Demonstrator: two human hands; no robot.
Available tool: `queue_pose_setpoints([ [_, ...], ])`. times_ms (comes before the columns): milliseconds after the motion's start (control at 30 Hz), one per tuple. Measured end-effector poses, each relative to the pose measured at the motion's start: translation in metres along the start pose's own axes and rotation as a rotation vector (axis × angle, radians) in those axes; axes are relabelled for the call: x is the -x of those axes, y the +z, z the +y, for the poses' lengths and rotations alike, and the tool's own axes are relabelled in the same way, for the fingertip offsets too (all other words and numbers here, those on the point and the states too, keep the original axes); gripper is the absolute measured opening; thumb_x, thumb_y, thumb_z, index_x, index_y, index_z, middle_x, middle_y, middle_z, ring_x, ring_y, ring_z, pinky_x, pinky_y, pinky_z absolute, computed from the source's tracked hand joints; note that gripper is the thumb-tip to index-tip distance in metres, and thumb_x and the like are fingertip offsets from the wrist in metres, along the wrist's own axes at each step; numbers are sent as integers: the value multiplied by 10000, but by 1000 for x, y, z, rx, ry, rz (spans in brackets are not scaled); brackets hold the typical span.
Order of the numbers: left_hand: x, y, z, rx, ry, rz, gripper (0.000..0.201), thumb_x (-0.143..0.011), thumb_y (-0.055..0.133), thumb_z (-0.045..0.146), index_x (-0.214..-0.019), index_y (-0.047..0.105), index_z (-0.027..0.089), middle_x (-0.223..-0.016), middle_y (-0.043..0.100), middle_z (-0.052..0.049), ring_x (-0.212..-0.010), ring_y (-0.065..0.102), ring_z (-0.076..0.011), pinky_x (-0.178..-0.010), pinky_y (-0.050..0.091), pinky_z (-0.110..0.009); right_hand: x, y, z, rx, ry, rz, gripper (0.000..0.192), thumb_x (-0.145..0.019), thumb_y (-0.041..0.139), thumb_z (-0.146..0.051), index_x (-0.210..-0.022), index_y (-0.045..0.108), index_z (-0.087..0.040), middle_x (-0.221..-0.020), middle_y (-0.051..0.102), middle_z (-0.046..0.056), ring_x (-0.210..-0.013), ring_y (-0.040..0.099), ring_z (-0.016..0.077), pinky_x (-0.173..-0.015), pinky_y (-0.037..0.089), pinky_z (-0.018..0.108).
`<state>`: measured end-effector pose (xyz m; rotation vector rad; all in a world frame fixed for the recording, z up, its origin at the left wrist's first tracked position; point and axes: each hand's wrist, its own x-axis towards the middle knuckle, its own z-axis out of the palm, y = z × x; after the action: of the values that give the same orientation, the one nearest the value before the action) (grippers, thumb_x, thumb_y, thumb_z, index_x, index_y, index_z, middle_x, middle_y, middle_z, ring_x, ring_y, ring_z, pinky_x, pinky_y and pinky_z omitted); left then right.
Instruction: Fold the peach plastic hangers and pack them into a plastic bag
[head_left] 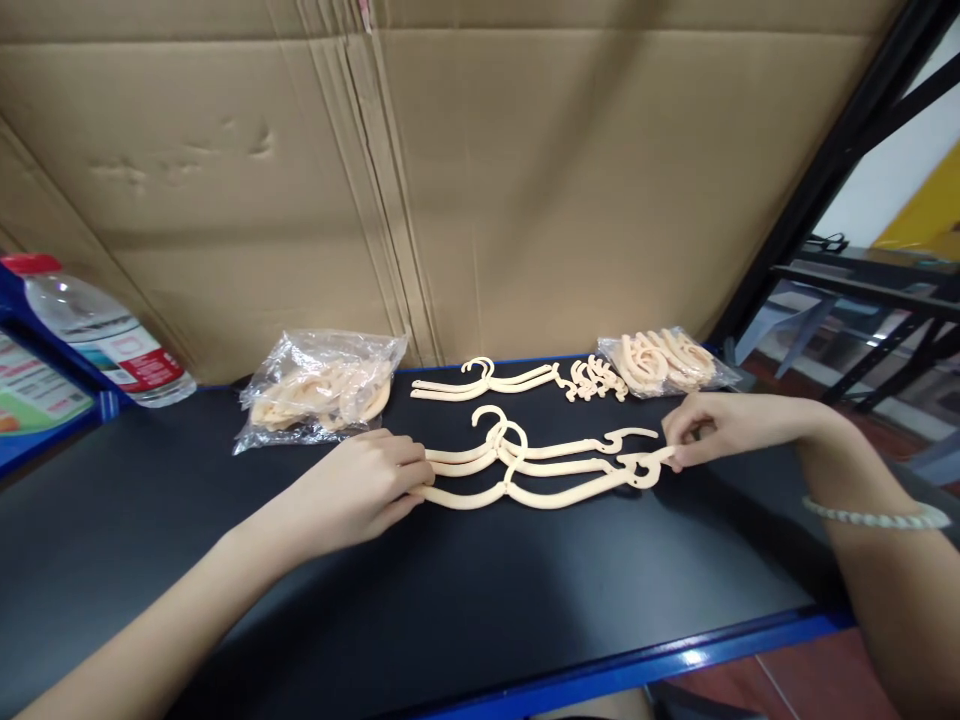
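- So, where do the three hangers (551, 500) sit relative to the hands?
- Left to right: bottle (112, 340) at far left, then plastic bag of cream parts (322, 385), then left hand (367, 485) just in front of that. Left hand is curled down, thumb and fingers closed on the front hanger's left end. Hangers span the gap between the hands, one behind another, over the black tabletop (465, 600). Right hand (701, 425) is at their right end, thumb and fingertips pinched on a small curved clip (654, 462) that meets the front hanger's tip. Second bag (660, 362) sits behind the right hand.
- What can't you make out?
- Left tips of the hangers, under the fingers. Can't tell if the hand grips the rear two or just covers them. Mid-row, hooks overlap, hard to separate. On the right, fingertips cover the clip's outer end; can't tell if it's seated. Forearms (210, 590) run out of frame.
- And how do they look?
- Cream, smooth, slim. Arms bow shallowly either side of a curled central hook. Rear one carries a matching clip (615, 438) at its right end. Two more hangers (517, 383) lie behind, loose small clips (596, 378) heaped just right of them.
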<state>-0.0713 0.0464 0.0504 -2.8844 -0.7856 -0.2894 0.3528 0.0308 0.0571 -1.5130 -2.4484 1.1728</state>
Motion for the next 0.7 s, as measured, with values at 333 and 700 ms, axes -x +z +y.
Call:
queue_pose_setpoints([
  [333,0,1,3,12,-26,-110,85,-797,573,228,-843,644,221,-779,626,-32,-712,597,-203,-662,444,-316,-7,12,-4,246,-5,354,366,-728,659,-497,-949,696,-207,-814,634,48,-733,568,194,-637,451,307],
  [700,-5,18,11,60,-63,-57,276,-891,509,237,-1159,575,218,-1119,604,-83,-987,579,-235,-854,466,-361,-44,54,-36,290,-204,292,538,-725,703,-452,-1189,597,-201,-1109,548,99,-1000,528,248,-906,424,388],
])
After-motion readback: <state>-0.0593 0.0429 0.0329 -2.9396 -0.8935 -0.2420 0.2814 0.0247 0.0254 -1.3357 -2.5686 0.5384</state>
